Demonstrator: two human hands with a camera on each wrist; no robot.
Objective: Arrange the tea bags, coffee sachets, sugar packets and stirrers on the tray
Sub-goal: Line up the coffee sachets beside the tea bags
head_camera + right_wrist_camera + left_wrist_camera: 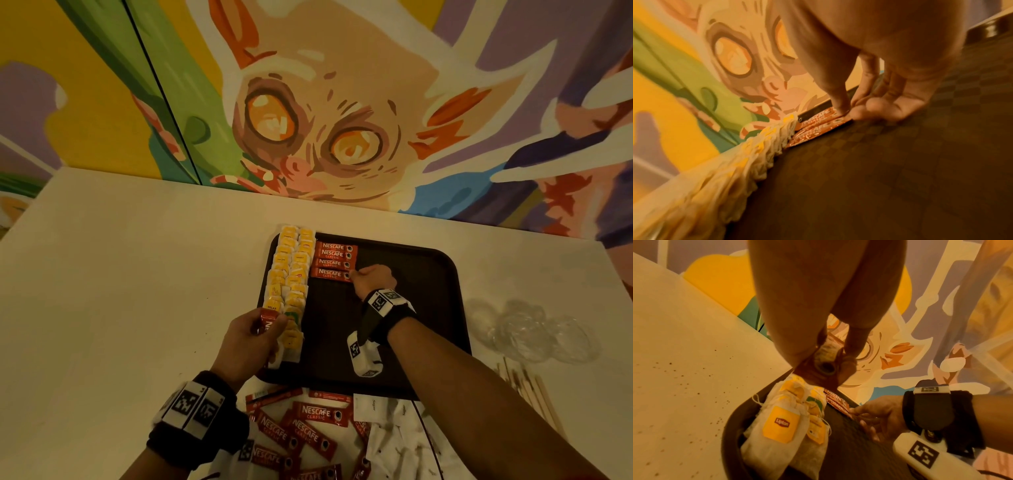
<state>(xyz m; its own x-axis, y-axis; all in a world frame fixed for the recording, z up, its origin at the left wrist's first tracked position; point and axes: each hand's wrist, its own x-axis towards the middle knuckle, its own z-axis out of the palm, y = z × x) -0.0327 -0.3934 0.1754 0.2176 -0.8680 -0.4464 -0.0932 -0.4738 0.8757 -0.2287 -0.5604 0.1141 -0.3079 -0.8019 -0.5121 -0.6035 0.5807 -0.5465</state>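
Observation:
A black tray [411, 308] lies on the white table [137, 274]. Yellow-tagged tea bags [291, 274] fill two columns along its left edge. Beside them lie several red coffee sachets [334, 255] in a column. My right hand [358, 274] pinches the right end of the lowest sachet [330, 273], which lies flat on the tray; the thumb [840, 110] presses on it. My left hand [270, 323] hovers over the near tea bags and grips a few red sachets [824, 368]. The tea bags [781, 423] show close up in the left wrist view.
Loose red sachets [308, 431] and white sugar packets [394, 435] lie heaped at the table's near edge. Wooden stirrers [534, 394] lie right of the tray, with crumpled clear plastic [527, 329] behind them. A painted wall rises beyond the table.

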